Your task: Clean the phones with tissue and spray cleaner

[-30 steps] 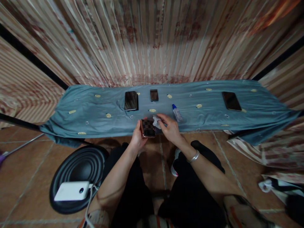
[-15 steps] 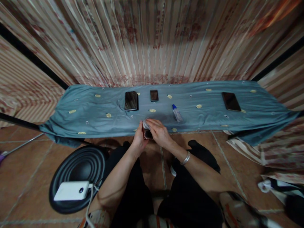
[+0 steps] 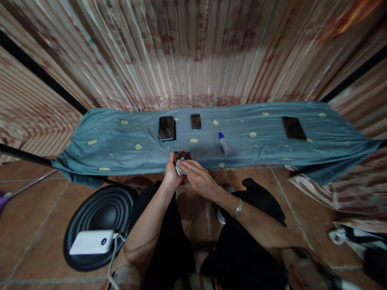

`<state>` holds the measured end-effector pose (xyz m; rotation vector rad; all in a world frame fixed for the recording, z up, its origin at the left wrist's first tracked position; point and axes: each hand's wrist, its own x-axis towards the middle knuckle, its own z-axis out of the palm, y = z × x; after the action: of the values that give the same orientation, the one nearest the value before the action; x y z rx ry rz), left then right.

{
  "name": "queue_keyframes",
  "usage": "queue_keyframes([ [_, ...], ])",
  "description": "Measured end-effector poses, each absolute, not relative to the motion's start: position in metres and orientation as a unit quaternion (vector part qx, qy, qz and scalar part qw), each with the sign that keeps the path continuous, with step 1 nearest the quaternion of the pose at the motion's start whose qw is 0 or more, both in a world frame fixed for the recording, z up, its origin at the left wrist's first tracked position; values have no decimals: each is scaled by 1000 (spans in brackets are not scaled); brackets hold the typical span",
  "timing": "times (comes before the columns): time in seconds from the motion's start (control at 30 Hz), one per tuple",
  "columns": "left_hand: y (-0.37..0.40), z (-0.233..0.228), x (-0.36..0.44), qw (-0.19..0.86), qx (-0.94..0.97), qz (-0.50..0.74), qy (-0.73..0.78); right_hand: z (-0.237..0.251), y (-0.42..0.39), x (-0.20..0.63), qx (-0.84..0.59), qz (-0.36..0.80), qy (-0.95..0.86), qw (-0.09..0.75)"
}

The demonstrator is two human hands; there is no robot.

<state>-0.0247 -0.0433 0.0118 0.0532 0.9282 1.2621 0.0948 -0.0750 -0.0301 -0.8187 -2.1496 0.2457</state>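
On the blue cloth (image 3: pixel 121 141) beyond the hands lie a dark phone (image 3: pixel 167 128), a smaller phone (image 3: pixel 196 121), a small bottle (image 3: pixel 225 143) and, far to the right of that bottle, another phone (image 3: pixel 294 128). The left hand (image 3: pixel 171 174) is clamped on a checkered phone (image 3: pixel 182 155) at the cloth's near edge, left of the bottle. The right hand (image 3: pixel 198 179) pinches a white wipe (image 3: pixel 179 167) against it; its long axis I cannot tell, being largely covered.

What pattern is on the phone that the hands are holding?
A dark checkered pattern shows on the phone, partly covered by the white cloth; the head view shows it.
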Motion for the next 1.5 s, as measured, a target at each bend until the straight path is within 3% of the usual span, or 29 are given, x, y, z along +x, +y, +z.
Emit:
queue_keyframes([
  [0.43,-41,13,-30,690,49,585,423,-38,-70,116,-378,66,-850,360],
  [0.93,-40,-3,-31,701,37,579,415,-32,-71,93,-339,61,-849,401],
  [1.5,-38,-1,-34,695,38,585,417,-32,-68,97,-344,93,-853,382],
])
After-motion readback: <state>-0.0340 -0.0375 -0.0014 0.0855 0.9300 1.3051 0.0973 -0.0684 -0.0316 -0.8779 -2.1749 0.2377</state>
